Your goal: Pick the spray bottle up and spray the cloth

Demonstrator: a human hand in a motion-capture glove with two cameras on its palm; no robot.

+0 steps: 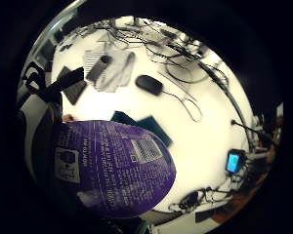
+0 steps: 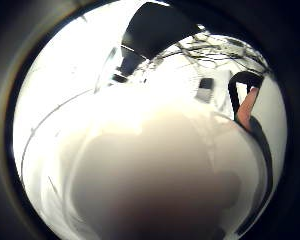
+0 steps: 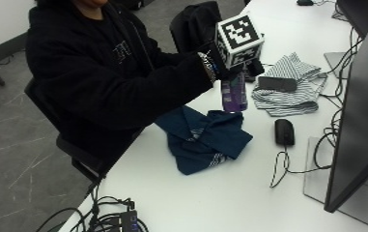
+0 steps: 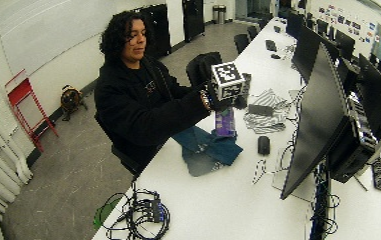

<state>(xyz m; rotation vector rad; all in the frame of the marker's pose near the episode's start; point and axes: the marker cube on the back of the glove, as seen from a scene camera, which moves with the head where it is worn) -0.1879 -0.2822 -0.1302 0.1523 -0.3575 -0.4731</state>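
The gloved hand [image 3: 225, 67] holds a purple spray bottle [image 3: 234, 95] upright above the blue cloth [image 3: 204, 137] on the tabletop [image 3: 235, 203].

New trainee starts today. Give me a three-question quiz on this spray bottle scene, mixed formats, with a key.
1. True or false: the purple spray bottle stands on the table.
2. Which cloth lies directly below the bottle? A. the dark blue cloth B. the striped cloth C. none
3. Fill in: the computer mouse lies between the blue cloth and the ____.

Key: 1. False; the gloved right hand holds it lifted. 2. A. 3. Monitor.
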